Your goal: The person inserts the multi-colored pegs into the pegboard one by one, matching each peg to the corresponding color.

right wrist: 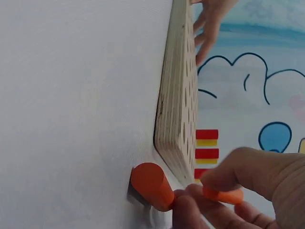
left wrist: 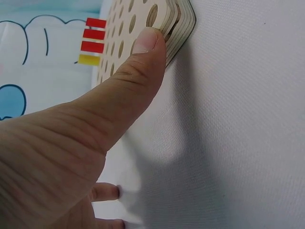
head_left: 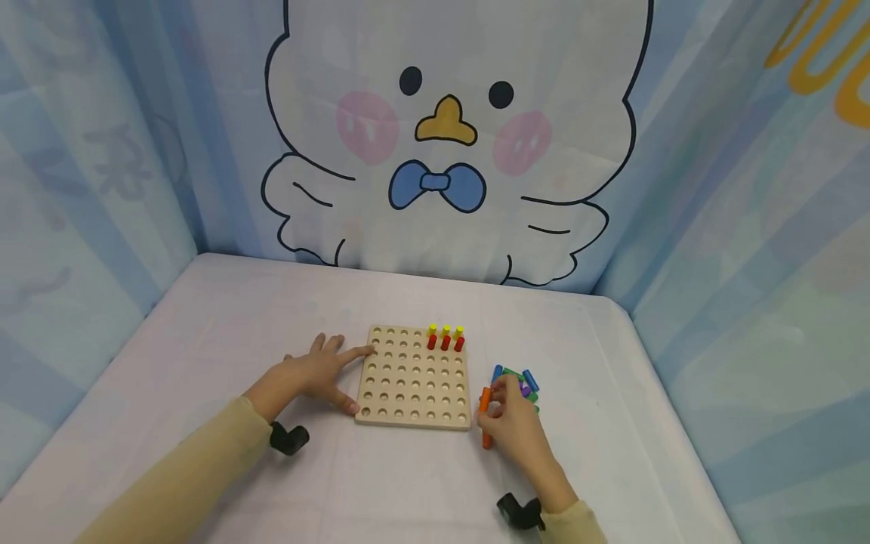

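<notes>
A square wooden pegboard (head_left: 414, 375) with rows of round holes lies on the table. Three yellow pegs (head_left: 445, 330) and three red pegs (head_left: 445, 343) stand in its back right part. My left hand (head_left: 314, 375) is spread at the left side, its thumb (left wrist: 143, 52) on the near corner and index fingertip at the edge. Right of the board, my right hand (head_left: 514, 423) pinches an orange peg (right wrist: 223, 195) between thumb and fingers. A second orange peg (right wrist: 152, 186) lies on the table, close to a fingertip.
Beyond my right hand lies a loose pile of blue pegs (head_left: 531, 380), green ones and a purple one, partly hidden by the hand. A white cloth covers the table (head_left: 285, 483). Printed curtains (head_left: 442, 234) enclose the back and sides.
</notes>
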